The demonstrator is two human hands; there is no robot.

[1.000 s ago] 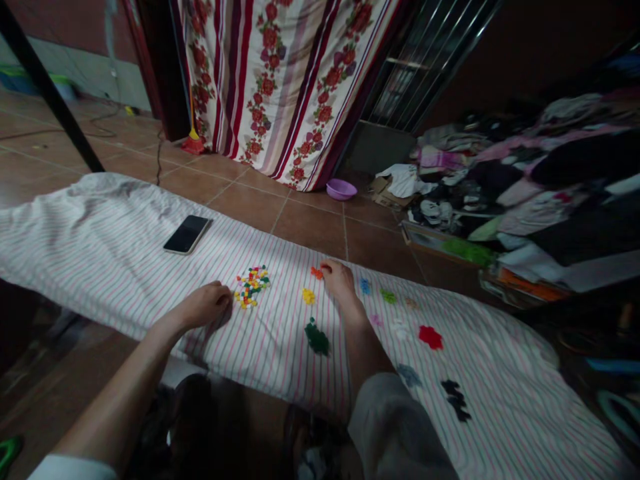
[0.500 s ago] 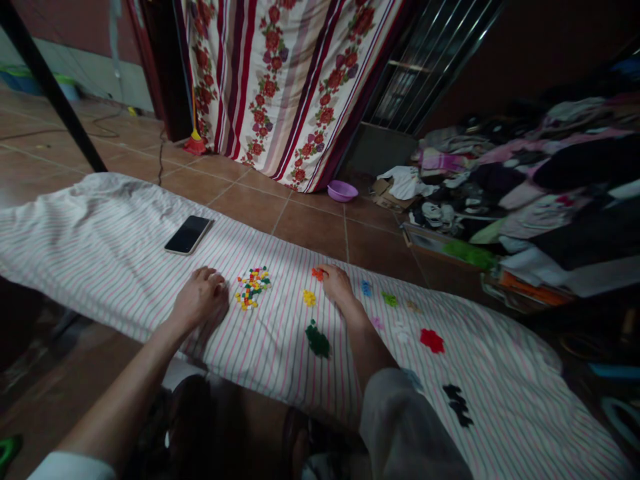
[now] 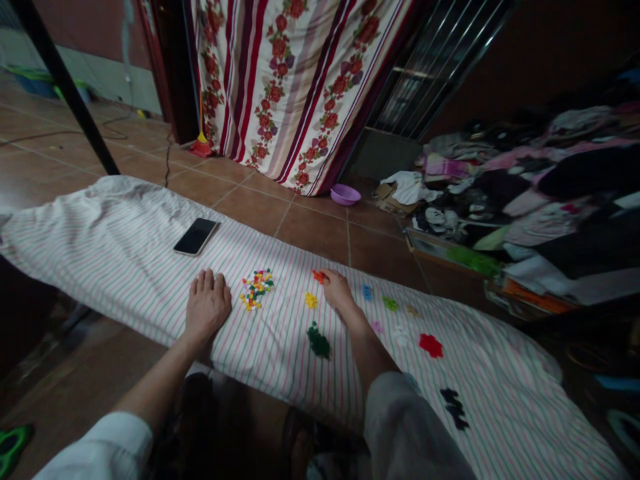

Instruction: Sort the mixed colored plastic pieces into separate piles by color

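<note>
A striped cloth (image 3: 125, 227) spans the frame from left edge to lower right, below a flowered curtain (image 3: 300, 87) at top centre. The left hand (image 3: 207, 305), left of centre, lies palm down on the cloth, fingers extended, grip released. The right hand (image 3: 339, 292), near the centre, has its fingertips at the orange pile; whether they pinch a piece, I cannot tell. A phone (image 3: 196, 237) lies upper left of the left hand. The mixed pile (image 3: 257, 291) sits between the hands; black pieces (image 3: 455, 408) lie lower right, the green pile (image 3: 319, 341) lower centre, the red pile (image 3: 431, 345) right of centre. Smallest are the yellow pile (image 3: 311, 301) and the orange pile (image 3: 317, 275), near the centre.
</note>
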